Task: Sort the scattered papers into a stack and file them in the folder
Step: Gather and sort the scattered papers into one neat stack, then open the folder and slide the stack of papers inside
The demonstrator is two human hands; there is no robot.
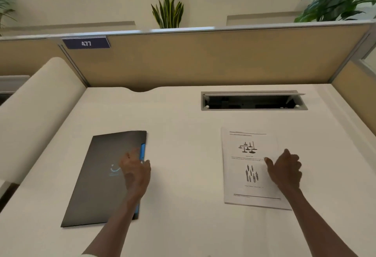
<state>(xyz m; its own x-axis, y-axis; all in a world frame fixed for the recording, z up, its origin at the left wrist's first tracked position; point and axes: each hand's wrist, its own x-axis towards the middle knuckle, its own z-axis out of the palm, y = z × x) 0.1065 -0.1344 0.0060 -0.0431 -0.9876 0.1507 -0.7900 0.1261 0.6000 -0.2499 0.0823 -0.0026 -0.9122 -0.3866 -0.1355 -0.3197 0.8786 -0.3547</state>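
A dark grey folder (97, 177) with a blue inner edge lies closed on the left of the white desk (183, 155). My left hand (135, 170) rests on its right edge, fingers spread over the blue strip; whether it grips the cover I cannot tell. On the right lies a neat stack of white printed papers (247, 167) with drawings on the top sheet. My right hand (284, 169) lies flat on the stack's right side, fingers apart, thumb pointing left.
An open cable hatch (254, 101) is set in the desk behind the papers. A tan partition (203, 59) with a "477" label (86, 43) closes the back and right side. A cream curved panel (36, 114) stands at the left. Plants stand beyond the partition.
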